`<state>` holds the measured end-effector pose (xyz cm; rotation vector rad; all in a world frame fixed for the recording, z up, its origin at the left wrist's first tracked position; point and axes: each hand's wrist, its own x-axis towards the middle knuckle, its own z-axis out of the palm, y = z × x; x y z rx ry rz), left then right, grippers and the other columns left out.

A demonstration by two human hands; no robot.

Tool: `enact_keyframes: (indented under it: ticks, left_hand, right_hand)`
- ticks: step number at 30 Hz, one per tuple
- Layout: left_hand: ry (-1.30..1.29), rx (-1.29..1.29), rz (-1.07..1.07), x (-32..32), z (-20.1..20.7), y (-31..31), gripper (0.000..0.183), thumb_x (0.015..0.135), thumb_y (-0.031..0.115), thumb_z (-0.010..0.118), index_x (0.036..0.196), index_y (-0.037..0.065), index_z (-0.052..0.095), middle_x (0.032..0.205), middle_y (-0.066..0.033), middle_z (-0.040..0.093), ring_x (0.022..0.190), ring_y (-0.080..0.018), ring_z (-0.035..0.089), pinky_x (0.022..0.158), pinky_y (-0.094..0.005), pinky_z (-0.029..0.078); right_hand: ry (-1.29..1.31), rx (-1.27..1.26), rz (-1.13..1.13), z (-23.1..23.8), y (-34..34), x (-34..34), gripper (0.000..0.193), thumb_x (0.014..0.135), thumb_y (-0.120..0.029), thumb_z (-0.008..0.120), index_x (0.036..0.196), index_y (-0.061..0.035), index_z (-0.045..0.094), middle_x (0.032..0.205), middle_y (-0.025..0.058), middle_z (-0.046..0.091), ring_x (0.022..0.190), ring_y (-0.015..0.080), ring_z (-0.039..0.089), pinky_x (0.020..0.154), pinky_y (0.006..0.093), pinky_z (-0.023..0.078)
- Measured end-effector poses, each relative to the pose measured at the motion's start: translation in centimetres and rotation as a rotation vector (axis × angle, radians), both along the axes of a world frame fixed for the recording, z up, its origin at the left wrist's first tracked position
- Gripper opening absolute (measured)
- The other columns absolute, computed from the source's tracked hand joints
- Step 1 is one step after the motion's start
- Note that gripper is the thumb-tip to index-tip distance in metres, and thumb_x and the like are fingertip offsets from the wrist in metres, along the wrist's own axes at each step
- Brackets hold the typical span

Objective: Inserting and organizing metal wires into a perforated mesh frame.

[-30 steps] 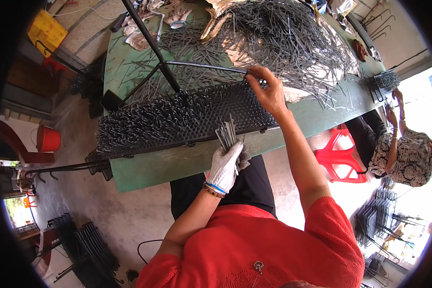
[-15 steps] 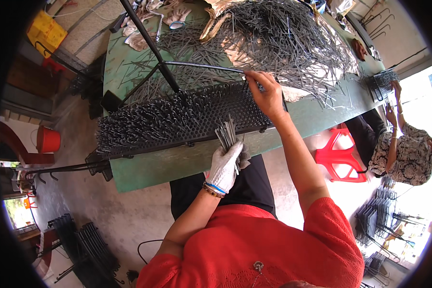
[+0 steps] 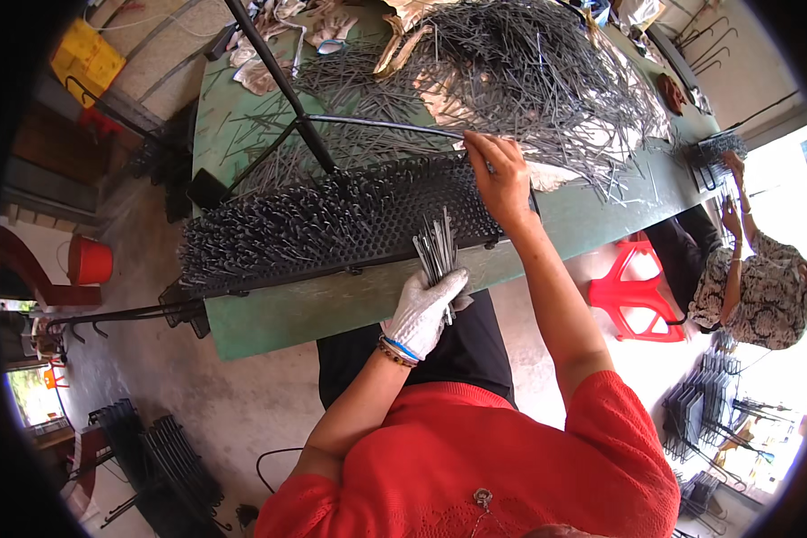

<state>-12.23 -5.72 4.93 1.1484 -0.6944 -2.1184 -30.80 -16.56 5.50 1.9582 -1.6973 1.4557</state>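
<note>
My left hand [image 3: 424, 309], in a white knitted glove, is closed around a bundle of thin grey metal rods [image 3: 437, 247]. Their upper ends fan out above the fist, in front of a black perforated rack [image 3: 412, 211]. Short dark rods [image 3: 269, 229] stand densely upright in the rack's left part, while many holes show toward its right. My bare right hand [image 3: 504, 184] is over the rack's right end, thumb and fingers pinched together beside a slanting black bar [image 3: 386, 124]. Whatever is between those fingertips is too small to make out.
A large heap of loose rods [image 3: 547, 63] covers the far part of the green table [image 3: 269, 325]. A black post [image 3: 282, 81] rises from the rack. At right are a red stool [image 3: 632, 291] and another person [image 3: 753, 287] working at a similar rack [image 3: 715, 157].
My left hand has tilted slightly, and the rod bundle has shifted up and to the right. My right hand has moved slightly right and down along the rack's far edge.
</note>
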Motion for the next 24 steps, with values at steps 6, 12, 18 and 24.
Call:
enact_keyframes:
  ticks: [6,12,18,24]
  left_hand:
    - [0.183,0.054,-0.011,0.08,-0.53,-0.23,0.015,0.092,0.014,0.058,0.102,0.003,0.061,0.09,-0.0064,0.067,0.076,-0.0136,0.066,0.067,-0.0286,0.057]
    - [0.173,0.12,0.001,-0.01,-0.71,-0.52,0.018,0.093,0.016,0.057,0.105,0.003,0.061,0.091,-0.0093,0.067,0.075,-0.0163,0.067,0.067,-0.0313,0.058]
    - [0.154,0.118,-0.04,0.05,-0.61,-0.47,0.019,0.092,0.016,0.059,0.106,0.004,0.061,0.09,-0.0083,0.067,0.073,-0.0153,0.067,0.062,-0.0292,0.058]
    - [0.132,0.129,-0.089,0.46,-0.14,-0.86,0.018,0.092,0.018,0.06,0.107,0.008,0.056,0.089,-0.0052,0.066,0.07,-0.0111,0.064,0.059,-0.0255,0.056]
  right_hand:
    - [0.176,-0.048,0.043,0.25,0.21,-0.19,0.018,0.081,-0.005,0.067,0.099,-0.0038,0.067,0.088,0.0092,0.066,0.081,0.025,0.061,0.074,0.0365,0.045]
    - [0.104,-0.016,-0.007,0.48,0.01,0.04,0.017,0.082,-0.004,0.066,0.099,-0.003,0.067,0.087,0.0091,0.066,0.079,0.0249,0.061,0.073,0.0359,0.044]
    - [0.173,-0.022,0.047,0.27,0.22,0.16,0.018,0.082,-0.005,0.066,0.1,-0.0034,0.068,0.087,0.0097,0.066,0.078,0.0256,0.061,0.073,0.0358,0.044]
    - [0.137,0.072,0.058,0.36,0.83,0.41,0.022,0.082,-0.006,0.066,0.104,-0.0029,0.067,0.093,0.0112,0.066,0.084,0.0252,0.061,0.076,0.0364,0.044]
